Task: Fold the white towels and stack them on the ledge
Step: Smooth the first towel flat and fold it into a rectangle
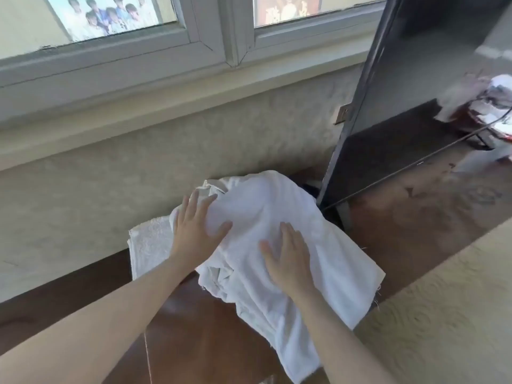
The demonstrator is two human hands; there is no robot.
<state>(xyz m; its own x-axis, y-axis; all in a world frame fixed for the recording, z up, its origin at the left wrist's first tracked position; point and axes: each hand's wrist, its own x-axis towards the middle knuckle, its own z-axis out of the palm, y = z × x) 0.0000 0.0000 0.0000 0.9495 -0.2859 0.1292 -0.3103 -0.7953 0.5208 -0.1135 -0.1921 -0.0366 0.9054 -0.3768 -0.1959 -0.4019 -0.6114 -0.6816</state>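
Below a window (pixel 177 37), on a brown ledge (pixel 199 328), crumpled white towel (pixel 277 217) heaped over its edge; left hand (pixel 194 231) flat, fingers spread, pressing towel; right hand (pixel 288 256) flat on it too; folded towel (pixel 146 242) just left, dark panel (pixel 388 120) right

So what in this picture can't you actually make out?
- Head view: how many towels are in the rumpled white pile; the left hand and right hand lie flat on it and its folds overlap.
- The thicker towel beside it: part sits under the pile and left hand.
- The heap of things at the right edge: blurred and cut off.
- The photo behind the window: cropped by the top edge, too blurred for detail.
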